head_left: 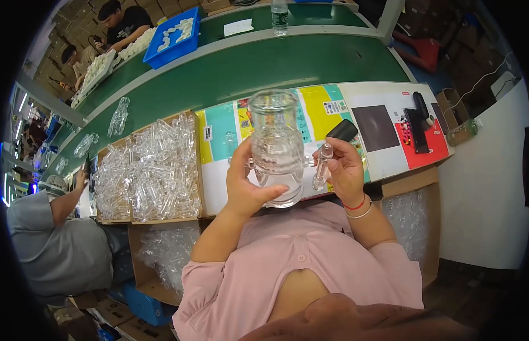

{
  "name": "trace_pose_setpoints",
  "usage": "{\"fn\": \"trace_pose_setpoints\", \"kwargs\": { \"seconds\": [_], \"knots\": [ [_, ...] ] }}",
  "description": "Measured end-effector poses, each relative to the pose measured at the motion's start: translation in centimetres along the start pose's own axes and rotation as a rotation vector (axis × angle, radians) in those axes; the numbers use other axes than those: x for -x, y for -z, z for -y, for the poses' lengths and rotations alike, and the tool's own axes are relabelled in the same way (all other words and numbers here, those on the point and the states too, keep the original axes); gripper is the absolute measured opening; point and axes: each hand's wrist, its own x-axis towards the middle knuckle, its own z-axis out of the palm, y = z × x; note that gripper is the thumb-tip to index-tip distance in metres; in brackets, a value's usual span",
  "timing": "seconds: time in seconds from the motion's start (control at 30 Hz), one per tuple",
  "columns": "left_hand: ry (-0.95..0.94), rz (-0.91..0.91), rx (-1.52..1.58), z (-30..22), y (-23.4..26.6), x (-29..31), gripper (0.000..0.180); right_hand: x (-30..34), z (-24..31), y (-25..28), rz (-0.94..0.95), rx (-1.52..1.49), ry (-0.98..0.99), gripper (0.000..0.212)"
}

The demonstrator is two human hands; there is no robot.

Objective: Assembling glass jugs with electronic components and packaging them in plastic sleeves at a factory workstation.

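My left hand (245,184) is closed around the side of a large transparent jar-like vessel (276,142), which stands nearly upright over the worktop with its wide round rim uppermost. A small transparent peg sticks out at each side of it. Between the thumb and fingers of my right hand (347,173) is a small transparent plastic piece (321,170), long and rounded at its top, held close beside the vessel's right side. Whether the piece touches the peg there, I cannot tell.
A cardboard box (199,170) heaped with transparent pieces stands at left. On the worktop lie a black object (342,131) and a dark phone-like slab (416,131). Beyond runs a green conveyor (332,62) with a blue tray (173,48). A co-worker (65,238) sits at left.
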Motion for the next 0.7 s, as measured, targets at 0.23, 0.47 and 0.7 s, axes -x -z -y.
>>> {"fn": "trace_pose_setpoints", "kwargs": {
  "seconds": [0.23, 0.47, 0.7],
  "knots": [
    [-0.014, -0.038, -0.049, -0.3, 0.2, 1.6, 0.095, 1.1, -0.4, -0.9, 0.06, 0.121, 0.073, 0.042],
    [0.001, -0.032, -0.038, -0.4, 0.2, 2.0, 0.092, 1.2, 0.1, -0.9, 0.19, 0.338, 0.164, 0.038],
    [-0.087, 0.018, -0.169, -0.2, 0.8, 2.8, 0.096, 1.5, 0.2, -1.3, 0.184, 0.286, 0.214, 0.04]
  ]
}}
